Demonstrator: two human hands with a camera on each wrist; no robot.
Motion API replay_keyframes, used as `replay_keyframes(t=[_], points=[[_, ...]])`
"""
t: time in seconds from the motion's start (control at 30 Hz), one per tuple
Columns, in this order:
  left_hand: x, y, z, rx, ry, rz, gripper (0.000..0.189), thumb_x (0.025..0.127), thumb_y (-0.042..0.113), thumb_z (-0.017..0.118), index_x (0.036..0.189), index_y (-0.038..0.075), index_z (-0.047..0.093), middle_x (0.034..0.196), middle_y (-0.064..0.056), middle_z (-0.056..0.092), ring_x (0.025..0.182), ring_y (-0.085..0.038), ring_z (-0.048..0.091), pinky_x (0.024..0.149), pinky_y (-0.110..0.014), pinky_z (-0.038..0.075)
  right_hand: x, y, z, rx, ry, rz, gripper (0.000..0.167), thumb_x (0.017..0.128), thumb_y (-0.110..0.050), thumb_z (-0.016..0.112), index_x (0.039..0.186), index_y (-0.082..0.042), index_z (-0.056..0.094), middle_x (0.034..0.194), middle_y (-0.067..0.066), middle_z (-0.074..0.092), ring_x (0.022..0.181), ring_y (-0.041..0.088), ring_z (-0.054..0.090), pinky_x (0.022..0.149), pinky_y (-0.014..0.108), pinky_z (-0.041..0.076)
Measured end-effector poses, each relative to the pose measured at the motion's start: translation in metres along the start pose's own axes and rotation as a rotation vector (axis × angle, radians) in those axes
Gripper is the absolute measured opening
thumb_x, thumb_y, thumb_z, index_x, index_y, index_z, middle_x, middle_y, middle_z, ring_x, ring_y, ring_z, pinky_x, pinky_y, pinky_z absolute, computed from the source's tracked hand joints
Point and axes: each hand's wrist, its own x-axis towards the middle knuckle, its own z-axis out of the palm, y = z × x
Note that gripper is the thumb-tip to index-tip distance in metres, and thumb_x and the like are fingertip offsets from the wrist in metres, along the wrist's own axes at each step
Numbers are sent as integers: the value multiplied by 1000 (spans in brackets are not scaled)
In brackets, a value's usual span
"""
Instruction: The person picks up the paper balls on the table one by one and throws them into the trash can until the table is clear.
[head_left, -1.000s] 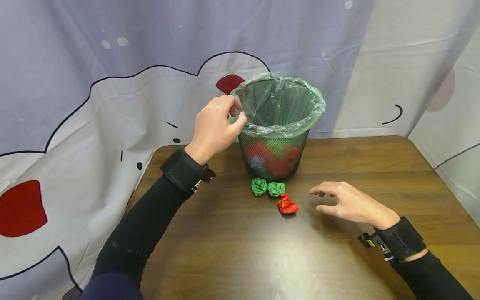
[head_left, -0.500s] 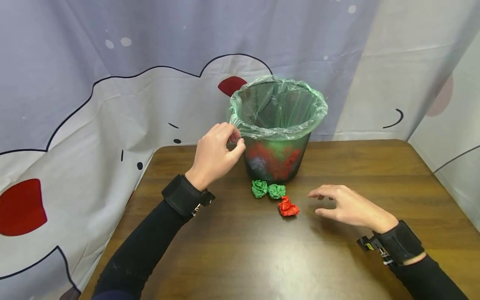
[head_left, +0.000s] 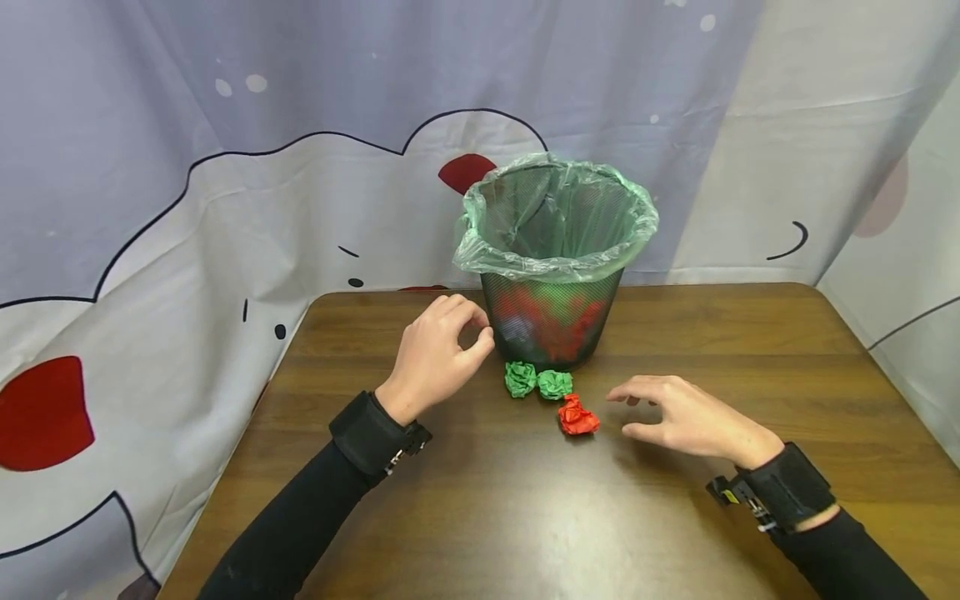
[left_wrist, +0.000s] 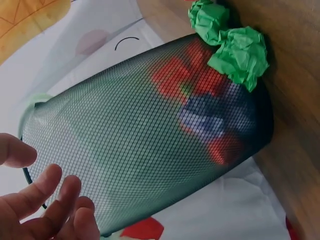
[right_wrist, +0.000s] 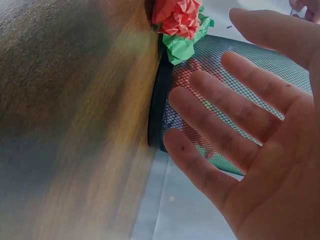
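Two crumpled green paper balls, the left one (head_left: pixel 520 379) and the right one (head_left: pixel 555 384), lie side by side at the foot of a black mesh wastebasket (head_left: pixel 555 321). In front of them is a crumpled red paper ball (head_left: pixel 577 416). My left hand (head_left: pixel 438 354) hovers left of the basket, fingers loosely curved with nothing between them. My right hand (head_left: pixel 686 417) is held just right of the red ball, thumb and fingers apart and holding nothing. In the right wrist view, its fingers (right_wrist: pixel 215 120) are spread in front of the mesh.
A translucent green bag (head_left: pixel 555 267) lines the basket, folded over its rim. Red, green and bluish crumpled pieces show through the mesh low inside. The basket stands near the back of the wooden table (head_left: pixel 480 517), before a printed curtain (head_left: pixel 300 217).
My left hand has come down from beside the basket's rim to near its base. My right hand has shifted slightly left toward the red ball. The paper balls stay in place.
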Motion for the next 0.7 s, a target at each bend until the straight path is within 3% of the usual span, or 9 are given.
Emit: replay_keyframes(t=[0.4,0.7], points=[[-25,0,21,-15,-85,-1,5,88,23,63,90,20,67,89,3,66,86,-12,57,67,-34,49,9,-5,5,-15,-13,-46,45,85,-29,80,128,-25,66,123,-7,66,114,14,64,93,41,53],[-28,-2,28,-22,-115,-11,6,89,24,64,91,20,67,91,2,67,85,-11,55,65,-33,49,19,-9,11,-38,-74,-90,57,85,-31,79,138,-24,60,131,-5,63,119,15,62,96,44,52]])
